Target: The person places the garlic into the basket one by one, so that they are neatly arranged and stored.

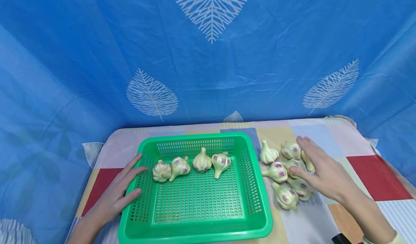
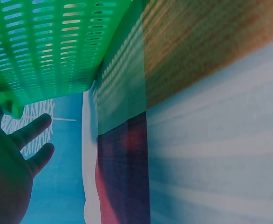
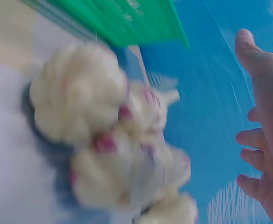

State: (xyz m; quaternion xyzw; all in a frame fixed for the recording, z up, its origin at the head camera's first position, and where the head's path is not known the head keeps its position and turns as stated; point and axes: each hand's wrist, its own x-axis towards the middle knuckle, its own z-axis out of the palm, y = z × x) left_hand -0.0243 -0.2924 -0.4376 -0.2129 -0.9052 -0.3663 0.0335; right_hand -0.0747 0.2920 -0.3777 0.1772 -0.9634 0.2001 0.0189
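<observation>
A green plastic basket stands on the table, with several garlic bulbs lying in a row across its far half. My left hand lies at the basket's left rim, fingers extended over the edge and gripping nothing. To the basket's right is a pile of garlic bulbs, whitish with purple patches. Over the right side of that pile hovers my right hand, fingers spread and holding nothing; it hides part of some bulbs. In the right wrist view, the bulbs are blurred and apart from the hand.
A patchwork-patterned cloth covers the table. Blue curtains with white leaf prints hang behind and at both sides. A small black object shows at the bottom edge near the right forearm.
</observation>
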